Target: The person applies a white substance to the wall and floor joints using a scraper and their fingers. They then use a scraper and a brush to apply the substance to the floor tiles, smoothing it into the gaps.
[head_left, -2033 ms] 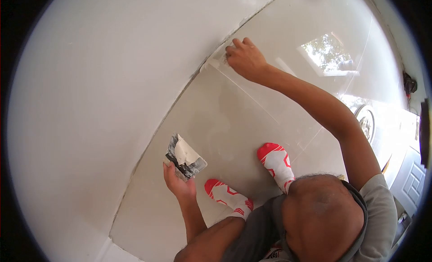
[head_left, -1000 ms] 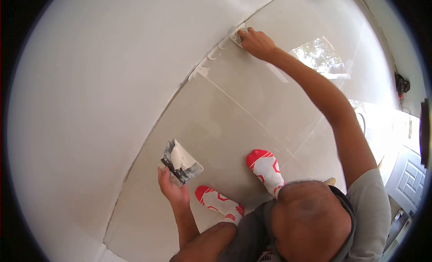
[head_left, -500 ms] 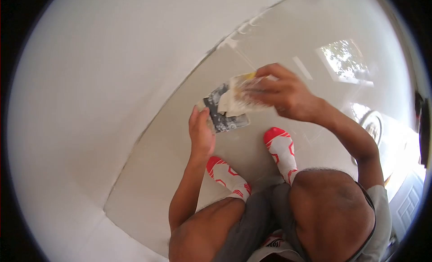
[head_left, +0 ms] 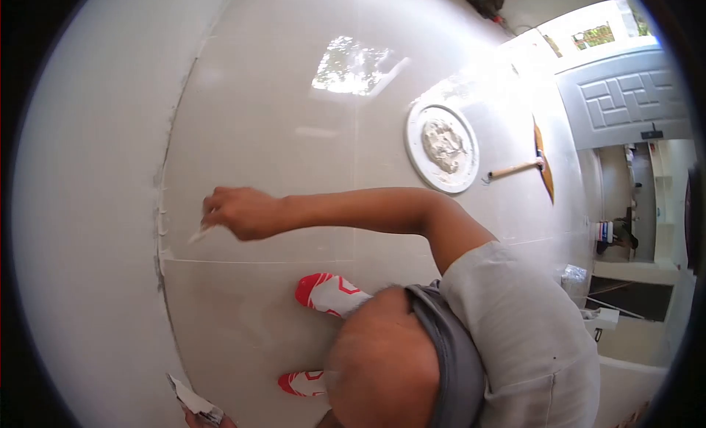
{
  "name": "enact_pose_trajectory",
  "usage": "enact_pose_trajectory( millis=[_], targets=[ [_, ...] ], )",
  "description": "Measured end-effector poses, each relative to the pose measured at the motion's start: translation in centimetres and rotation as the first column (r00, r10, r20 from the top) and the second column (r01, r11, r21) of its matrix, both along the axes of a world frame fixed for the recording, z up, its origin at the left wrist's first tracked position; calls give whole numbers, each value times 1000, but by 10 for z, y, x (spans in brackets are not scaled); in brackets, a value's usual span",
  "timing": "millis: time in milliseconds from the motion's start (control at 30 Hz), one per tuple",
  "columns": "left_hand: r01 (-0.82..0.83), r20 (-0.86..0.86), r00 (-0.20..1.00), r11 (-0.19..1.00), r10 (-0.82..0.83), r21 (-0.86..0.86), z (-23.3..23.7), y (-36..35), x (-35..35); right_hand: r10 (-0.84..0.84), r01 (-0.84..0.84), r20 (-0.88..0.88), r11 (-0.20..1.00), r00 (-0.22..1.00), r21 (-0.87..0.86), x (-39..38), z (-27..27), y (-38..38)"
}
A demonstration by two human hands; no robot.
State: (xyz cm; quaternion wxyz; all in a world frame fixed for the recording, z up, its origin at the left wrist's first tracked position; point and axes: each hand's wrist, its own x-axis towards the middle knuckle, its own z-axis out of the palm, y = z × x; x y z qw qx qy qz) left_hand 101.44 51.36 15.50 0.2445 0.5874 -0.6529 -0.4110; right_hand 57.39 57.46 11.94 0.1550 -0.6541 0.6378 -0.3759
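In the head view, above the glossy pale tiled floor (head_left: pixel 250 134), the right hand (head_left: pixel 246 213) had its grip closed on a pale, flat, blurred scraper (head_left: pixel 197 236), just short of the narrow seam (head_left: pixel 159 233) along the smooth white wall (head_left: pixel 88 207). At the bottom edge, the left hand (head_left: pixel 197 421) grasped a dark flat plate (head_left: pixel 215 412) bearing white paste (head_left: pixel 188 394); filling the seam seemed the step in hand, and the next move appeared to call for pressing the scraper's edge evenly into the gap.
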Motion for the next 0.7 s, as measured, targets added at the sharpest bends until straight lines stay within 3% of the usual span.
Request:
enact_pose_trajectory(
  millis=[33,67,133,267,400,467,500,633,700],
  targets=[
    [-86,-293,937,938,191,336,33,3,-26,-56,55,-33,998,998,-15,-10,-11,-1],
    [-70,-476,755,777,451,626,57,6,-38,-94,92,-50,995,994,-40,-20,-24,-3],
    [-154,-426,783,804,453,574,52,0,-19,-141,132,-122,988,982,-79,-45,-50,-12],
    [-61,-432,810,791,395,609,80,-2,-59,-274,234,-300,959,914,-160,-77,-54,-44],
    [-92,-405,818,787,410,611,70,1,-82,-213,120,-509,970,834,-210,-96,-68,-72],
    [-133,-335,801,692,496,709,56,-2,-76,-178,77,-551,977,815,-201,-97,-81,-89],
    [-54,-374,808,689,456,723,51,-1,-74,-146,25,-597,978,789,-206,-95,-85,-95],
    [-95,-349,793,668,499,738,43,-1,-72,-169,8,-625,968,762,-252,-85,-104,-116],
    [-66,-385,782,679,490,731,33,-5,-68,-61,-11,-785,996,617,-86,-78,-110,-124]
  ],
)
